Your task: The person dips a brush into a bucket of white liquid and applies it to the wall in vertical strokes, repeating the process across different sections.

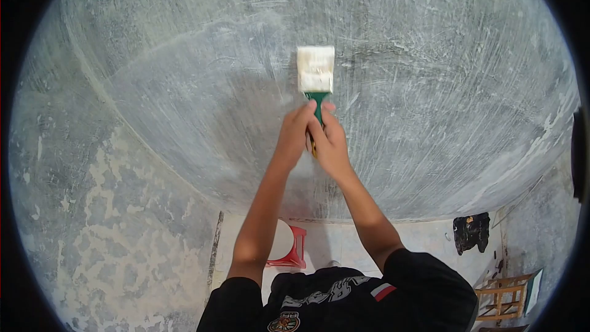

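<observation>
A wide paintbrush with pale, paint-coated bristles and a green handle is held upright in front of the grey wall. My left hand grips the handle from the left side, its thumb near the base of the brush head. Around the same handle from the right closes my right hand. Below the hands, the yellowish handle end shows between them. The bristles look to be against or very near the wall; the exact contact cannot be told.
A red plastic stool with a round white thing by it stands on the pale floor below. A black plastic bag lies at the lower right. A wooden rack is near the right corner. The left wall is patchy.
</observation>
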`<state>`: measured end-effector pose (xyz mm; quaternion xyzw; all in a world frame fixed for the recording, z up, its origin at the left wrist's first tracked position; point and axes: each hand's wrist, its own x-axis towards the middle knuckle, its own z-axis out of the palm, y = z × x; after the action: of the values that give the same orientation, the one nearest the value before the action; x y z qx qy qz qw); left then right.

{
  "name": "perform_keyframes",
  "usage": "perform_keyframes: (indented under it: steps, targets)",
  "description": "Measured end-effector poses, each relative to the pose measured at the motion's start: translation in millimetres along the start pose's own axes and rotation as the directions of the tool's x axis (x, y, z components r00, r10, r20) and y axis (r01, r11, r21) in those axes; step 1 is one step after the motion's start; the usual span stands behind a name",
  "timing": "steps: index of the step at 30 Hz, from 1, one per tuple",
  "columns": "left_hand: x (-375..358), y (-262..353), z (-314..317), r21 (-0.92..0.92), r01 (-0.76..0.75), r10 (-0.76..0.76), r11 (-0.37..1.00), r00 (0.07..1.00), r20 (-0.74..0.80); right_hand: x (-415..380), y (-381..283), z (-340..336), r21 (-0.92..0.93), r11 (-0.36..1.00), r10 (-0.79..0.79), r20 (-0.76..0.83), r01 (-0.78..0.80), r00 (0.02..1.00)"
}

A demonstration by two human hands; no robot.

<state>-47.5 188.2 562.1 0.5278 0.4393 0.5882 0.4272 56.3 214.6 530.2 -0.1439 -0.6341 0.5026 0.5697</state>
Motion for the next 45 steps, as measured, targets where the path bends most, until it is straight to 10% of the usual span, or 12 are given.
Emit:
perform_keyframes:
  steps: [5, 19, 31, 36, 45]
  targets:
    - [30.3, 35.6, -5.0, 0.088, -0.216, 0.219, 0.972, 0.975, -0.031, 42.2, -17.6, 11.6, 0.033, 0.999, -0.028, -0.012, 0.028, 1.000]
    - [77.6, 10.3, -17.1, 0.011, -0.217, 0.218, 0.976, 0.973, -0.076, 69.0, 15.6, 15.4, -0.107, 0.992, -0.087, -0.189, 0.068, 0.978]
    - [11.5, -173.6, -20.8, 0.014, 0.116, -0.113, 0.993, 0.981, -0.156, -63.4, 108.7, -1.1, 0.101, 0.907, 0.420, -0.289, -0.409, 0.860]
    - [-9.8, -150.9, -6.3, -0.170, 0.227, -0.264, 0.959, 0.934, -0.241, -73.5, 82.0, 3.5, 0.141, 0.810, 0.586, -0.242, -0.569, 0.773]
    - [64.3, 32.8, -11.6, -0.092, -0.201, 0.185, 0.975, 0.970, -0.160, 59.7, -34.8, 22.6, -0.242, 0.967, 0.034, -0.181, -0.078, 0.983]
